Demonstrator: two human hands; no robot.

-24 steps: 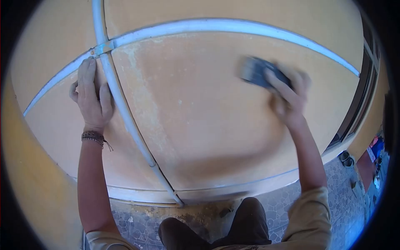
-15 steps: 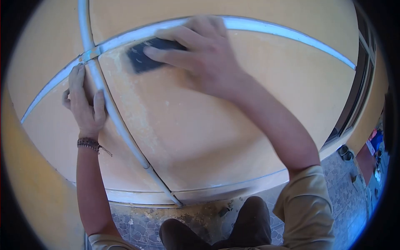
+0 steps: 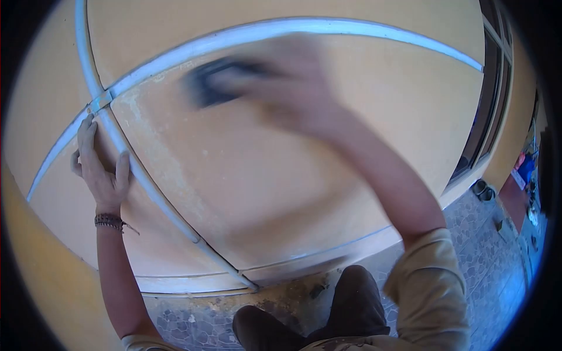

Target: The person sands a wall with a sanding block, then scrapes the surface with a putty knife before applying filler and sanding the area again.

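- R hand, blurred, pinching dark block btwn thumb & fingers
- Block at upper part of peach wall, just below white horiz strip; can't tell if block touches wall
- L hand spread, fingers up, on wall L of pale vert pipe, fingertips near clamp where pipe & strip cross
- Braided bracelet on L wrist
- Dark shoes on stone-pattern floor, far R

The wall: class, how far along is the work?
Perhaps done: the middle of the wall, fairly even. In hand: a blurred dark block, held by the right hand. Apparently left: pale patches beside the pipe. No clear boundary shows what is finished.
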